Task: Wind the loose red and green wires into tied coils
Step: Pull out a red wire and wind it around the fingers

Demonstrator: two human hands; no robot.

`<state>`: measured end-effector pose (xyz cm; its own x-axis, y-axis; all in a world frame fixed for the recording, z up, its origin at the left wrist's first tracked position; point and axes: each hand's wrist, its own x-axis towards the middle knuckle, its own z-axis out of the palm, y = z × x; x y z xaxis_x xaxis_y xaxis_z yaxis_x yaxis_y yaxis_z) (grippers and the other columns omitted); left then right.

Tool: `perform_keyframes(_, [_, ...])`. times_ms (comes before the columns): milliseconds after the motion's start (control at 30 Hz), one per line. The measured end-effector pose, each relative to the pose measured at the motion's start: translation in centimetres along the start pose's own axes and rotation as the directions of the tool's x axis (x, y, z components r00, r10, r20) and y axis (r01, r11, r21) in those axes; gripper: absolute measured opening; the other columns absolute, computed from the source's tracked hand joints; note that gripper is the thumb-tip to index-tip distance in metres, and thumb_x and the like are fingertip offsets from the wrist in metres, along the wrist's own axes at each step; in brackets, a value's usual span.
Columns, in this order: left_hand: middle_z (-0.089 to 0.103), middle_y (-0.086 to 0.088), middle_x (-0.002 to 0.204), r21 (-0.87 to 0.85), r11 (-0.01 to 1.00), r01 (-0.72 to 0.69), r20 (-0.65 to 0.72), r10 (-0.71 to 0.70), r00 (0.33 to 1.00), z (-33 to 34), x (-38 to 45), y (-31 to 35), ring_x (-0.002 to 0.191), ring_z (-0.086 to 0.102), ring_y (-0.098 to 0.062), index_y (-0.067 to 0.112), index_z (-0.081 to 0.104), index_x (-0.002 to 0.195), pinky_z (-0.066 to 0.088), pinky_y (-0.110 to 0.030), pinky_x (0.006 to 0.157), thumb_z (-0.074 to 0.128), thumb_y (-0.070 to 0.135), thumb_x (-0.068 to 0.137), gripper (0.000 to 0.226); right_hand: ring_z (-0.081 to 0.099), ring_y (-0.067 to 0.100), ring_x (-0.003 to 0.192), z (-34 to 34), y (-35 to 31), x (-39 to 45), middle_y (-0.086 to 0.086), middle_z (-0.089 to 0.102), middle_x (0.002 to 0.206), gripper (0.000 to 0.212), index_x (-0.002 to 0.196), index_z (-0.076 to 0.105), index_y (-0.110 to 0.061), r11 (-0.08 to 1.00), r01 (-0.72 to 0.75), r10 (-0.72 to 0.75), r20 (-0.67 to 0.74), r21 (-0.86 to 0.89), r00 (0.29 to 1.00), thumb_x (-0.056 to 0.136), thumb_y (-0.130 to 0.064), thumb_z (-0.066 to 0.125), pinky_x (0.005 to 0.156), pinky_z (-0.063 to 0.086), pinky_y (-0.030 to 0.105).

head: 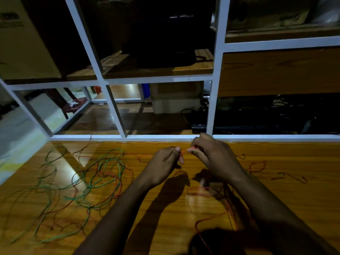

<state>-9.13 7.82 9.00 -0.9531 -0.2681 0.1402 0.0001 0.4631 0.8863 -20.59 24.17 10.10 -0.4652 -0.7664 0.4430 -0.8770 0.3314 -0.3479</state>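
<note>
Both hands are hovering near the desk's (165, 208) far edge, a short red wire (184, 152) stretching taut between them. The left hand (164, 163) is pinching one end between thumb and curled fingers; the right hand (211, 155) is pinching the other, though its fingertips are blurring together. A loose tangle of red and green wires (95, 179) is sprawling toward the desk's left edge.

Both arms were bare all the way down, no sleeves in view. The left hand (163, 163) and right hand (214, 156) had no gloves, rings, or watch, and the fingers (178, 150) showed short nails.
</note>
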Motion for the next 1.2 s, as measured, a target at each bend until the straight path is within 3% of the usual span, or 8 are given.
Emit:
perform_keyframes(100, [0.034,0.001,0.053,-0.435,0.887,0.154,0.131,-0.107,0.986,0.6,-0.8,1.0,0.045,0.036,-0.014,0.015,0.048,0.071,0.056,-0.035,0.067,0.036,0.029,0.107,0.040,0.050,0.013,0.075,0.4,1.0,0.0,-0.006,0.047,0.091,0.033,0.096,0.052,-0.026,0.998,-0.040,0.042,0.037,-0.042,0.998,0.100,-0.054,0.034,0.062,0.043,0.033])
perform_keyframes(233, [0.047,0.003,0.049,-0.915,0.326,0.239,0.232,-0.059,0.971,0.8,-1.5,1.9,0.040,0.050,-0.010,0.017,0.051,0.070,0.059,-0.034,0.059,0.030,0.028,0.106,0.043,0.049,0.014,0.073,1.6,1.9,-0.8,-0.006,0.050,0.083,0.042,0.091,0.049,-0.026,0.995,-0.099,0.097,0.057,0.017,0.994,0.101,-0.056,0.020,0.062,0.040,0.035])
perform_keyframes(367, [0.071,-0.026,0.110,-0.999,0.045,-0.003,-0.005,-0.052,0.999,1.2,-1.7,2.9,0.114,0.066,-0.040,0.003,0.064,0.085,0.054,-0.048,0.098,0.028,0.021,0.106,0.045,0.058,0.017,0.069,3.6,0.9,-2.5,-0.003,0.059,0.078,0.031,0.088,0.051,-0.032,0.925,-0.204,0.176,0.115,0.322,0.978,0.105,-0.048,0.030,0.063,0.049,0.041])
perform_keyframes(567, [0.055,-0.024,0.141,-0.956,0.225,-0.189,-0.234,-0.189,0.954,-0.2,-1.1,2.4,0.138,0.049,-0.027,0.018,0.056,0.099,0.021,-0.044,0.123,0.033,0.020,0.107,0.025,0.057,0.006,0.068,5.3,-0.5,-6.1,-0.012,0.059,0.072,0.029,0.078,0.050,-0.044,0.870,-0.303,0.165,0.350,0.389,0.922,0.104,-0.049,0.037,0.066,0.048,0.041])
perform_keyframes(767, [0.060,-0.004,0.140,-0.110,0.993,0.039,-0.370,-0.077,0.926,3.1,-1.8,-0.8,0.133,0.049,-0.014,0.002,0.060,0.099,0.040,-0.030,0.099,0.031,0.034,0.110,0.045,0.056,0.005,0.063,2.3,-1.4,-5.6,-0.016,0.058,0.068,0.021,0.078,0.054,-0.048,0.873,-0.127,-0.010,0.279,0.471,0.960,0.098,-0.045,0.056,0.053,0.047,0.028])
perform_keyframes(900, [0.063,0.001,0.072,0.202,0.979,-0.014,-0.277,0.071,0.958,6.4,-2.9,-1.5,0.064,0.058,-0.012,0.016,0.057,0.085,0.044,-0.035,0.060,0.035,0.034,0.108,0.037,0.062,0.006,0.072,0.3,0.1,-5.3,-0.013,0.064,0.079,0.023,0.089,0.066,-0.032,0.880,-0.083,0.055,0.074,0.467,0.996,0.097,-0.049,0.053,0.061,0.055,0.042])
perform_keyframes(1033, [0.043,-0.001,0.060,-0.262,0.962,0.082,-0.172,-0.130,0.977,8.2,-4.1,1.0,0.051,0.041,-0.012,0.014,0.053,0.078,0.036,-0.029,0.052,0.034,0.032,0.109,0.041,0.056,0.003,0.070,-0.4,1.8,-5.3,-0.011,0.060,0.077,0.016,0.085,0.065,-0.027,0.901,-0.106,0.131,-0.031,0.420,0.991,0.093,-0.040,0.062,0.059,0.043,0.027])
perform_keyframes(1200, [0.041,0.001,0.057,-0.943,0.302,0.137,0.092,-0.158,0.983,9.3,-5.2,2.7,0.032,0.027,-0.001,0.014,0.046,0.081,0.025,-0.016,0.038,0.033,0.033,0.108,0.036,0.044,0.004,0.058,-0.8,2.9,-6.0,-0.004,0.051,0.065,0.027,0.078,0.059,-0.022,0.793,-0.235,0.160,0.180,0.562,0.971,0.092,-0.045,0.061,0.055,0.036,0.022])
